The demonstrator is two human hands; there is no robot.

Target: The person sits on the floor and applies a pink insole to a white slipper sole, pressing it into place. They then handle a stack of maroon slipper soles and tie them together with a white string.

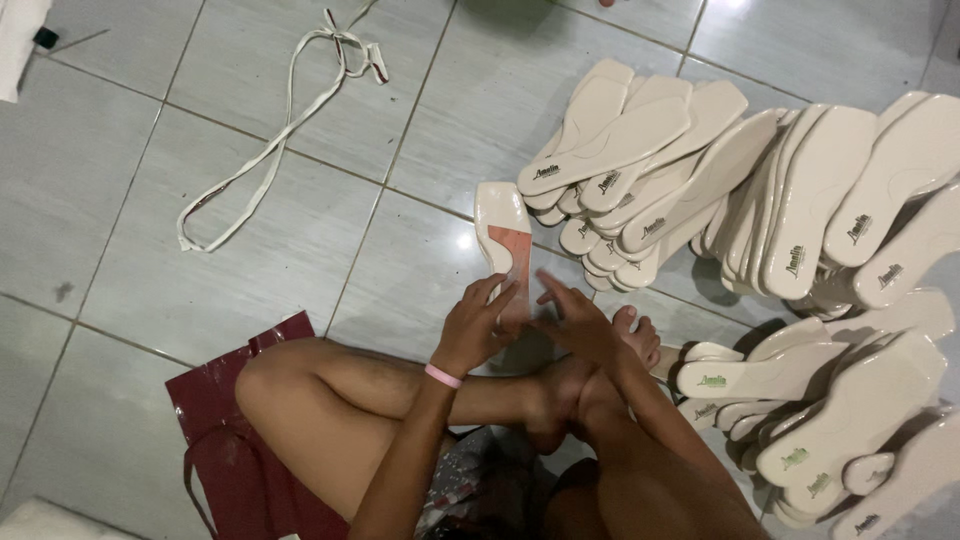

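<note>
I sit on a tiled floor with my legs crossed. My left hand (478, 322), with a pink band on its wrist, grips the near end of a cream shoe insole (503, 226) that has a reddish-brown patch on its lower half. The insole points away from me, its far end over the floor. My right hand (578, 322) rests at the insole's near right edge, fingers spread and touching it. My bare foot (632, 335) lies just right of that hand.
Heaps of several cream insoles (640, 150) lie ahead and to the right (850, 400). A long white strap (285, 130) loops on the tiles (130, 250) at the far left. A dark red bag (215, 440) lies under my left knee.
</note>
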